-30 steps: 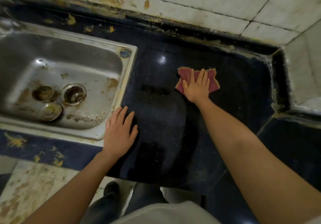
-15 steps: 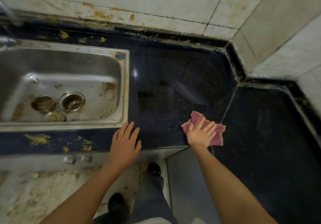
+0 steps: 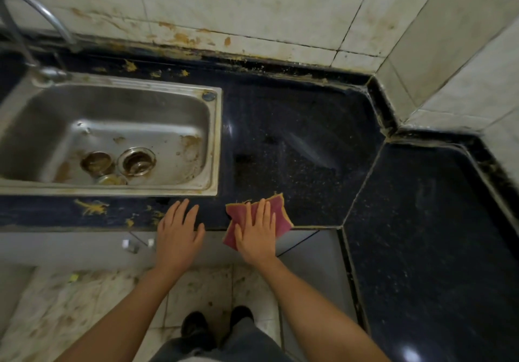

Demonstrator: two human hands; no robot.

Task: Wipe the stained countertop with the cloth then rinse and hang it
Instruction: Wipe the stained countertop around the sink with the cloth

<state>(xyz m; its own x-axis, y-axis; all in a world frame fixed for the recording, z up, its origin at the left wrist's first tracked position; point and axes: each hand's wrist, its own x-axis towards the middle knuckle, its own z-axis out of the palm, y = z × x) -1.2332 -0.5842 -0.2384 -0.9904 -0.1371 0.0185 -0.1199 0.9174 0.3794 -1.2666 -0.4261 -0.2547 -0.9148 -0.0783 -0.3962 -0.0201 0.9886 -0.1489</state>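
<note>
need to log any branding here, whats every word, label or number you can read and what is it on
None: no readable text anywhere.
The cloth under the right hand, sink, faucet, countertop and wall tiles carry stains only, no print.

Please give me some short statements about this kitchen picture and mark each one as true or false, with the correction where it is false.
1. The right hand presses flat on the cloth. True.
2. The cloth lies inside the sink. False: it lies at the front edge of the countertop, partly hanging over it.
3. The left hand holds the tap. False: it rests open on the countertop edge.
4. The sink bottom has brown stains. True.
5. Water runs from the tap. False: no water is visible.
</note>
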